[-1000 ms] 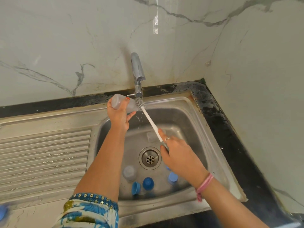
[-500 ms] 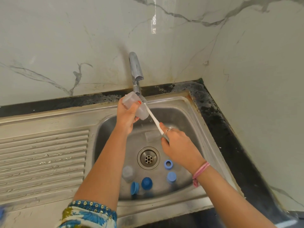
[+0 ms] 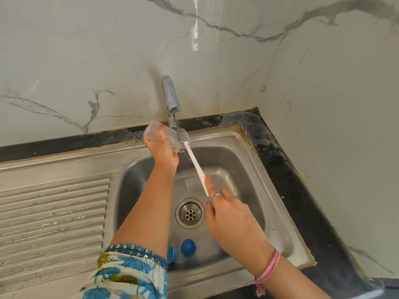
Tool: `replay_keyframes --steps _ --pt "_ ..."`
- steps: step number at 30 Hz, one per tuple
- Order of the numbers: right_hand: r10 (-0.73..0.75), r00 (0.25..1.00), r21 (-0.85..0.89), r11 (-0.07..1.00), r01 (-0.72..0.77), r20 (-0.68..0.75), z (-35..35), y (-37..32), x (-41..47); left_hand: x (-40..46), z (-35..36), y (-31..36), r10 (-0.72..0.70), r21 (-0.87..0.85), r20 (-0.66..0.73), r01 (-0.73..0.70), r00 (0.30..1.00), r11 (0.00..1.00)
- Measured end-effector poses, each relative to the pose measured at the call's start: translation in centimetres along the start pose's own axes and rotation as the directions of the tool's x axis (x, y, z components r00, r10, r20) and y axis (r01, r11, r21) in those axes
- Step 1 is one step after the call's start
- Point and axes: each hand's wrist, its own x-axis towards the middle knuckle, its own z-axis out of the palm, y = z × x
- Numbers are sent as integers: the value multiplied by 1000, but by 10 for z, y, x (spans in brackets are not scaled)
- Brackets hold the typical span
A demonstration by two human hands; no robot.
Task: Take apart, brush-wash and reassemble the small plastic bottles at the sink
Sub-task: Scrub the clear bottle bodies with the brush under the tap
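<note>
My left hand grips a small clear plastic bottle held tilted just under the tap. My right hand holds the white handle of a bottle brush; its grey bristle head sits outside the bottle, right beside its mouth. Another clear bottle lies on the sink floor behind the drain. Two blue caps rest at the front of the basin, partly hidden by my arms.
The steel sink has a drain in the middle and a ribbed draining board to the left. A black counter edge runs along the back and right, under marble walls.
The brush head has come out of the bottle and now sits beside its mouth. My left hand has shifted the bottle a little under the tap; the camera view has moved closer.
</note>
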Motion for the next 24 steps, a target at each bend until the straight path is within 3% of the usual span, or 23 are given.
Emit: replay_keyframes --steps 2,7,10,14,19,22,24 --pt "4 1000 -6 1000 -4 -8 2 -1 0 3 -1 0 -102 15 -52 103 993 995" --pt "52 994 131 989 -64 92 3 12 34 -13 -4 -1 -111 127 108 97 988 987" --pt "17 991 177 983 -41 133 -1 13 40 -16 -7 -3 -100 76 60 96 993 993" --pt "0 994 156 988 -17 109 -2 7 25 -13 2 -1 18 62 33 -21 999 998" --pt "-27 996 125 992 16 88 -5 4 17 -8 5 4 73 16 -176 -72 982 997" --pt "-77 994 93 993 70 76 -9 6 5 2 -5 7 6 -56 -217 -18 976 998" --pt "-70 994 185 981 54 84 -18 16 4 2 -12 7 -108 -91 -220 90 970 992"
